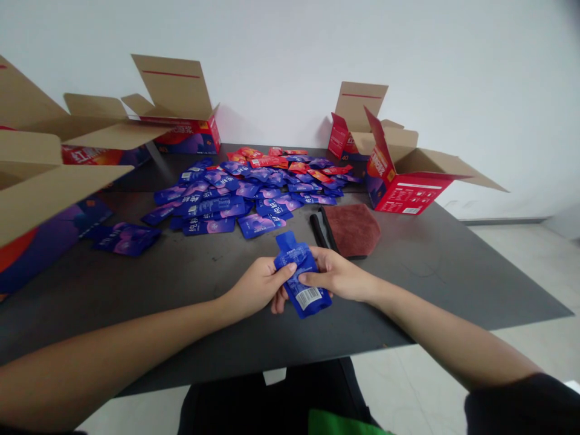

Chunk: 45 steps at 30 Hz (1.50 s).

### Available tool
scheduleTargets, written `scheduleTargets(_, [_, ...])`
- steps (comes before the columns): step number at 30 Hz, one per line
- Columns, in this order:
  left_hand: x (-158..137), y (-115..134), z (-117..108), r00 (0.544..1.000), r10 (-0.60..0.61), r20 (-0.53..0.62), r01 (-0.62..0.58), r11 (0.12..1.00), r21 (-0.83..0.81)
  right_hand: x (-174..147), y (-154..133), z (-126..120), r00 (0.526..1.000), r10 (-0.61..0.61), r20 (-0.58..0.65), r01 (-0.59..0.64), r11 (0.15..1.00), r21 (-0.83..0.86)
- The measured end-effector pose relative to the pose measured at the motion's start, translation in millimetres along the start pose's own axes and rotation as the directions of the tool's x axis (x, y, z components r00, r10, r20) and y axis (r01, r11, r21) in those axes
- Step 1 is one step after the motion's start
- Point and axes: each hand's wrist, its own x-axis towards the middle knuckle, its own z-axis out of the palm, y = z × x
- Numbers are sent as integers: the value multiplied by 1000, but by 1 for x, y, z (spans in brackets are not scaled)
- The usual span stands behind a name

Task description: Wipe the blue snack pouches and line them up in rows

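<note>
Blue pouch between both hands, thumbs on top, fingers seemingly beneath

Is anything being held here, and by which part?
Yes, a blue pouch: the left hand and right hand grip its opposite sides around the middle, thumbs on the face above the barcode.

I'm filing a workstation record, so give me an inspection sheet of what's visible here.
Surface: dark tabletop, faintly marked.
Things handled: blue pouch, barcode showing; loose pile of blue and red pouches beyond it.
Clutter: reddish-brown fabric item just beyond the right-hand grip; open cartons toward both sides.
Grips: left-hand grip and right-hand grip both hold the blue pouch.
Cables: nothing seen.
Surroundings: white wall, pale floor.
</note>
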Motion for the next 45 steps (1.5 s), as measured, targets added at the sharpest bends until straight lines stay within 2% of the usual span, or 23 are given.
scheduleTargets(4, [1, -2, -1, 999, 17, -29, -17, 1000, -3, -1, -1, 0, 998, 70, -1, -70, 996, 47])
scheduleTargets(7, [3, -3, -3, 999, 22, -31, -22, 1000, -3, -4, -3, 0, 977, 183, 112, -196, 974, 116])
scheduleTargets(9, [5, -3, -5, 1000, 12, -24, -12, 1000, -10, -5, -4, 1, 964, 207, 168, -231, 962, 143])
scheduleTargets(14, [9, -5, -7, 999, -22, -43, 21, 999, -32, -4, -4, -1, 967, 195, 166, -215, 970, 112])
scheduleTargets(20, [7, -1, -7, 999, 15, -29, -16, 999, -48, -5, -1, -5, 980, 129, 151, -136, 990, 38])
scheduleTargets(26, [7, -3, -8, 1000, 18, -13, -19, 999, -40, -4, 3, -5, 983, 119, 141, -122, 992, 14])
scheduleTargets(31, [6, -1, -8, 999, -1, -54, -4, 995, -100, -6, -2, -6, 954, 143, 265, -148, 989, -1])
scheduleTargets(33, [5, 1, -8, 998, -2, -58, -3, 997, -83, -7, -4, -6, 940, 171, 294, -177, 984, -7])
scheduleTargets(37, [2, 3, -6, 995, 30, -90, -31, 999, -12, -7, -4, -5, 946, 219, 239, -232, 972, 28])
scheduleTargets(40, [1, 2, -5, 990, 39, -136, -35, 999, 32, -5, -3, -2, 939, 222, 262, -243, 969, 51])
scheduleTargets(45, [-1, 3, -3, 993, -5, -119, 18, 993, 114, -3, 0, 0, 933, 213, 289, -225, 974, 10])
